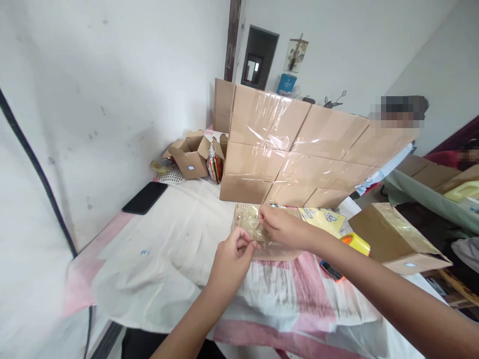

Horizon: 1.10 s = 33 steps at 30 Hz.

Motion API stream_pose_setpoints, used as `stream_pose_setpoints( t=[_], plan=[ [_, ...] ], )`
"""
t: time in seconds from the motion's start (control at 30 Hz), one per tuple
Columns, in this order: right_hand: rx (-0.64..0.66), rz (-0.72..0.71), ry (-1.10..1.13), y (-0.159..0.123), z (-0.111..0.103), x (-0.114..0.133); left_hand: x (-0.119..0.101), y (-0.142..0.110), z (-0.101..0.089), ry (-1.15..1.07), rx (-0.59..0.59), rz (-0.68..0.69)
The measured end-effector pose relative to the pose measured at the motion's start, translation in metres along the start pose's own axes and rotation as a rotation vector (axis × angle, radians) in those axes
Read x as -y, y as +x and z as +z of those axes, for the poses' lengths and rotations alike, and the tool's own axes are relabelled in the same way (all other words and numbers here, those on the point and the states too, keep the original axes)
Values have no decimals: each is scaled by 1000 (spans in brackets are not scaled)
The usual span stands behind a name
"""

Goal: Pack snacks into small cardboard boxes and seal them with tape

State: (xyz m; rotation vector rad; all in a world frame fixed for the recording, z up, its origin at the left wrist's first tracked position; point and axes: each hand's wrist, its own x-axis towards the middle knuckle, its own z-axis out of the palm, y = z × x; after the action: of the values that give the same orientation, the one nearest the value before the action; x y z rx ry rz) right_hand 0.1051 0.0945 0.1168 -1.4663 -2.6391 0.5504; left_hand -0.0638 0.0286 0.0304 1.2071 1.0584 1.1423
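A small cardboard box [280, 252] lies on the table in front of me, with shiny clear packing tape [249, 219] across its top. My left hand [234, 252] is at the box's front left edge, thumb and fingers pinched together; what they grip is too small to tell. Over the top of the box, my right hand [275, 224] pinches what looks like a bit of the clear tape. Beside my right forearm sits a tape dispenser [333, 270] with a yellow roll [358, 243], partly hidden by the arm.
A wall of taped cardboard boxes [284, 144] stands right behind the small box. An open carton [396, 234] is at the right, another open carton [192, 162] at the back left. A black phone [145, 197] lies on the wrinkled cloth [179, 239]. Other people are beyond, at right.
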Motion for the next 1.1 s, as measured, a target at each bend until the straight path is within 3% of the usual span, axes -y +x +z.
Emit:
stream_pose_setpoints(
  t=[0.2, 0.5, 0.83, 1.1],
  plan=[
    [-52, -20, 179, -1, 4, -14, 0, -1, -2, 31, -30, -4],
    [-76, 94, 508, 2, 11, -16, -1, -1, -1, -64, -91, -1],
    [-76, 92, 441, -1, -10, -3, -8, 1, -6, -261, -127, 23],
    [-82, 128, 814, 2, 17, -5, -15, -3, -14, -275, -190, 32]
  ],
)
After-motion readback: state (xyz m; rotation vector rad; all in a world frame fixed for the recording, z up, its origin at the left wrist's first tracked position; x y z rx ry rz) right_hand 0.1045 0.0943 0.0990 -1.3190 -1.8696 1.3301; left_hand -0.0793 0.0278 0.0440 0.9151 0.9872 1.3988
